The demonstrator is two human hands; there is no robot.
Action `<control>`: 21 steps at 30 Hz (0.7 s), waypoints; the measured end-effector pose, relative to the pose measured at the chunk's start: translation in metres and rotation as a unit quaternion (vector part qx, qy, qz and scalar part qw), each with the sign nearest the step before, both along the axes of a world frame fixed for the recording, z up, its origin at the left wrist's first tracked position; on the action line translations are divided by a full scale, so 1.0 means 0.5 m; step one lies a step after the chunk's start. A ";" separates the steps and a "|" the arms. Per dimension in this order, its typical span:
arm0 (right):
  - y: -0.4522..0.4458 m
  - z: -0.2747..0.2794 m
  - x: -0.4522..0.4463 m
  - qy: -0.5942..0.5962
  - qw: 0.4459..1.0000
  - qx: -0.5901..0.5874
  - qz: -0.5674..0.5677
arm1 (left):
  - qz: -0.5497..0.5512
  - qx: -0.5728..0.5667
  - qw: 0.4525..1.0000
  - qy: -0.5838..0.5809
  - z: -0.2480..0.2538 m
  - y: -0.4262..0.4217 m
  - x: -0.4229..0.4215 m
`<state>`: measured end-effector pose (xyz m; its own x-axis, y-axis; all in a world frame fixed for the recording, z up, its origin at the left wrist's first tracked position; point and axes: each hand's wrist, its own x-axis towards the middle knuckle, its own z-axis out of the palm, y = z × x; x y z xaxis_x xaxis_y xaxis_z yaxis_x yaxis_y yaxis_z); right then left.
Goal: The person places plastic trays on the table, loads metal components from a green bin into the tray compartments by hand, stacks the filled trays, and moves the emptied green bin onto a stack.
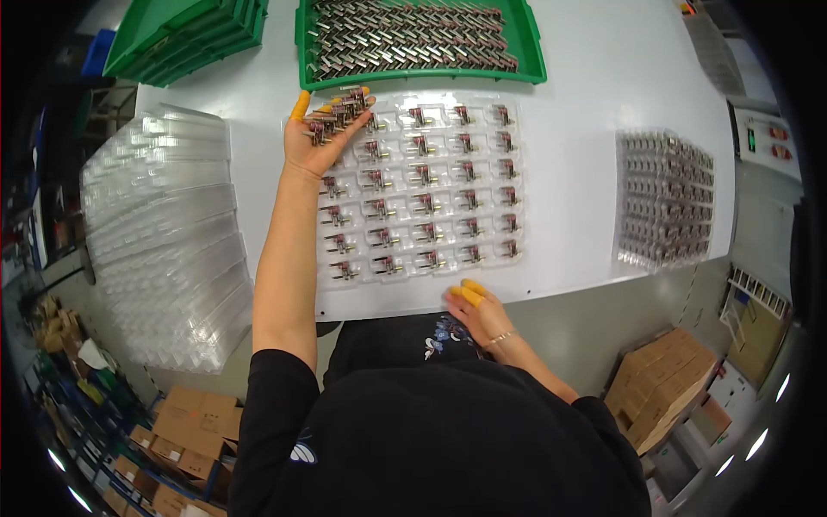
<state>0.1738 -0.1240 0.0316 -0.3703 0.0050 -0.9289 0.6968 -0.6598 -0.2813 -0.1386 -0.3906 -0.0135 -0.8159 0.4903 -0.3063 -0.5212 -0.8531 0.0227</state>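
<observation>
My left hand point(314, 146), with yellow finger cots, is closed around a row of small metal components point(343, 114) with reddish bodies and thin shafts. It hovers over the back left corner of a clear plastic blister tray point(403, 185), hiding part of it. Similar components point(425, 204) sit in rows in the tray's pockets. By the front edge of the table, my right hand point(479, 312) has its fingers stretched out and holds nothing visible. It also wears yellow finger cots.
A green bin point(421, 80) full of the same components stands behind the tray. Stacked green bins point(194, 52) are at back left. Stacked clear trays point(164, 224) lie to the left, and a stack of filled trays point(665, 200) to the right. Cardboard boxes point(659, 379) stand on the floor.
</observation>
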 end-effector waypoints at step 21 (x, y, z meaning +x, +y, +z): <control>0.151 -0.018 -0.039 0.110 0.907 0.402 0.055 | -0.014 0.003 0.998 -0.059 0.023 -0.022 0.180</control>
